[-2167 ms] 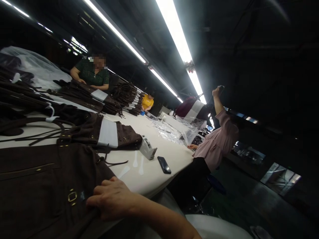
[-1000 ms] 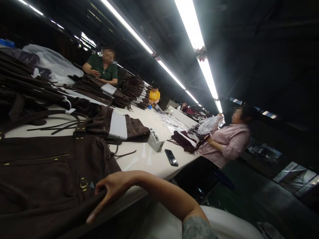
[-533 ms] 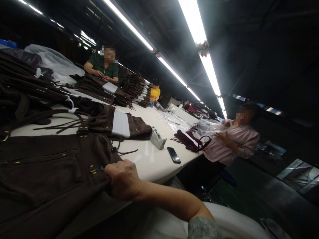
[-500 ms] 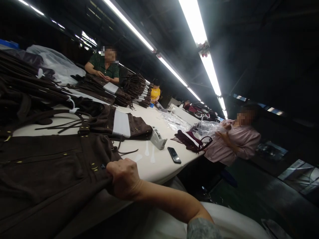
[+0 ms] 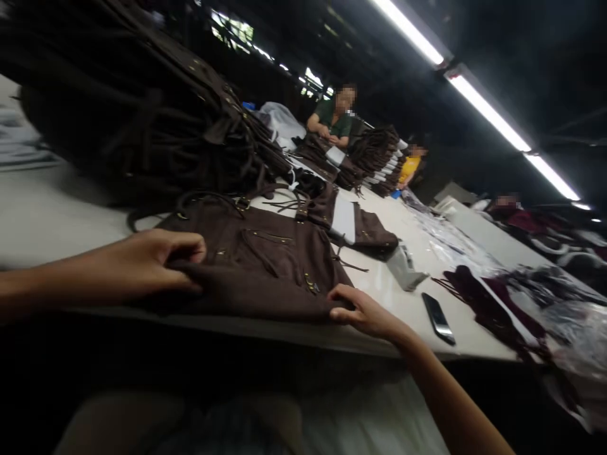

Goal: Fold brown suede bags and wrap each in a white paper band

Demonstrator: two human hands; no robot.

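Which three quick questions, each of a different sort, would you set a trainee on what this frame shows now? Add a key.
1. True or false: the left hand and the right hand both hold the near edge of the brown bag.

2. Multiple choice: which lies closer to the near edge of the table than the tape dispenser does?
A) scissors
B) phone
C) mug

3. Fill in: the folded brown bundle beside the tape dispenser has a ____ band across it.

Key: 1. True. 2. B. 3. White.
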